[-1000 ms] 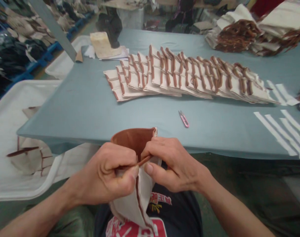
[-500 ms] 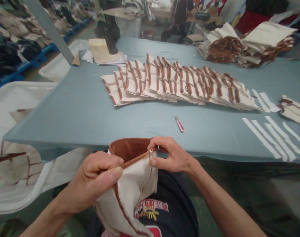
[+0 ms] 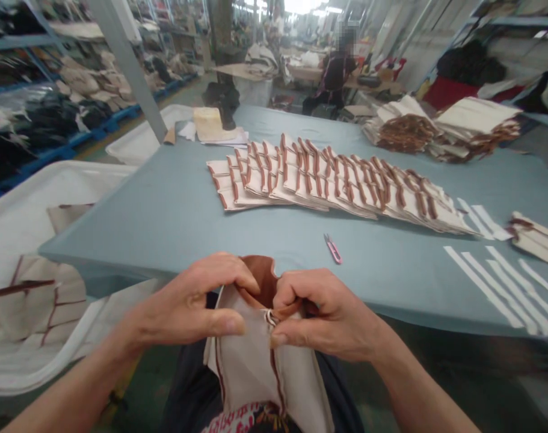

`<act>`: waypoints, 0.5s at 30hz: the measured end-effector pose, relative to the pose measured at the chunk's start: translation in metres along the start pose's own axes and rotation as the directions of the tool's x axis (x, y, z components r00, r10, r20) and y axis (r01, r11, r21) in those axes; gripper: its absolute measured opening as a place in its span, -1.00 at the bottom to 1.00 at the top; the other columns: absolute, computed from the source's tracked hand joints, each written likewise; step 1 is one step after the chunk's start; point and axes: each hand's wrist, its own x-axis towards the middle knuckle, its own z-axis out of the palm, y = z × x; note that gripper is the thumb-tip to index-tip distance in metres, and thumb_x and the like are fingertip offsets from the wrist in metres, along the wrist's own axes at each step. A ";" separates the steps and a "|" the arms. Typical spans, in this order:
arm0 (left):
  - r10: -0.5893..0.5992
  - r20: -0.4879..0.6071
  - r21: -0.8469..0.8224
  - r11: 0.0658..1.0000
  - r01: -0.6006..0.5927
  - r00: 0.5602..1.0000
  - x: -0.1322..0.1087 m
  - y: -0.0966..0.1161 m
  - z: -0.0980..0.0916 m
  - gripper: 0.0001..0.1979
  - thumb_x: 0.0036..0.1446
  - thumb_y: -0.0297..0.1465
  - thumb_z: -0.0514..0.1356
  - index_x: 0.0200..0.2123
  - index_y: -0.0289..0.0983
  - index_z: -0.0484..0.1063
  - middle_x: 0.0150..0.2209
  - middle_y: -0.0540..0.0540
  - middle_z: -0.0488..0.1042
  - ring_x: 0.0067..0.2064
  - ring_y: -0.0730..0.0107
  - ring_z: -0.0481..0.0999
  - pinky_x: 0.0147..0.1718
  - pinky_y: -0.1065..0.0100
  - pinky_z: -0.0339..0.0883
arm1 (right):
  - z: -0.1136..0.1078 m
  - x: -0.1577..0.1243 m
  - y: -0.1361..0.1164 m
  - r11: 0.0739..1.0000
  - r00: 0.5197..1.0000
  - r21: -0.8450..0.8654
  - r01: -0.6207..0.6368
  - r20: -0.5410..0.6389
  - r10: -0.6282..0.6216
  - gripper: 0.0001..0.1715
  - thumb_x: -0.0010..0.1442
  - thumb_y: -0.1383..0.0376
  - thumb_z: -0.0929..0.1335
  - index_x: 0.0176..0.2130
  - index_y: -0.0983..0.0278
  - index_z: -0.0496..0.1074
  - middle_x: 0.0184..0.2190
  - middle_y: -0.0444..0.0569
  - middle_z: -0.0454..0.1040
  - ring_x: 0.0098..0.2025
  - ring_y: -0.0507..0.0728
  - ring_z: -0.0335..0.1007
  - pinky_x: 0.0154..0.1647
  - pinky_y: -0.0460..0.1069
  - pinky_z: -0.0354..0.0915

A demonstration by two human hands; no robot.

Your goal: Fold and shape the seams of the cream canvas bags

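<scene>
A cream fabric bag (image 3: 246,367) with brown edging and a brown inside hangs at the table's front edge, its mouth facing up. My left hand (image 3: 201,300) is closed on the left of its rim, fingers inside and thumb flat on the outer cloth. With thumb and bent fingers, my right hand (image 3: 328,316) pinches the rim at a seam, where a small pale tab or loop shows. The fingertips inside the bag are partly hidden. Beyond the hands, pink-handled thread snips (image 3: 333,249) lie on the blue-covered table (image 3: 174,210).
A row of overlapping cream pieces with brown trim (image 3: 319,180) crosses the table. White strips (image 3: 483,288) lie at the right. Stacked cream pieces (image 3: 404,123) stand at the back right. A white tub (image 3: 70,361) holds more pieces at the left. A person (image 3: 334,78) sits farther back.
My left hand has moved right along the rim, closer to my right hand, and its fingers have gone inside the bag. The bag has turned more upright. The view has tilted up.
</scene>
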 end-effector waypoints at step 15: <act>-0.163 0.193 -0.212 0.956 0.203 0.968 0.023 0.007 0.020 -0.73 0.41 -0.33 0.11 -0.30 -0.33 0.51 -0.44 0.04 0.43 -0.43 0.48 0.32 -0.42 0.47 0.21 | -0.006 -0.006 0.033 0.953 0.970 0.184 -0.242 0.024 0.241 -0.44 0.15 -0.08 0.55 -0.44 0.29 0.38 -0.53 -0.23 0.29 -0.50 -0.04 0.07 -0.51 -0.11 0.02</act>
